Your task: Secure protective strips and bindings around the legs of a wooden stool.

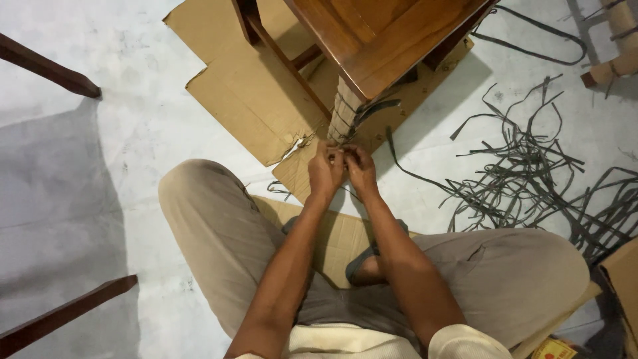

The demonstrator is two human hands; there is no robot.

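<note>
I sit cross-legged on the floor before a brown wooden chair (382, 40) that stands on flattened cardboard (252, 93). Its near leg (343, 113) is wrapped in tan cardboard and bound with a dark plastic strap (375, 108). My left hand (325, 169) and my right hand (361, 169) are pressed together at the foot of that leg, fingers curled. They seem to pinch the strap's end, though the fingertips hide the grip.
A tangled heap of dark straps (531, 179) lies on the white floor at right. Dark wooden legs (50, 70) of other furniture jut in at left, top and bottom. A cardboard box corner (625, 272) sits at the right edge.
</note>
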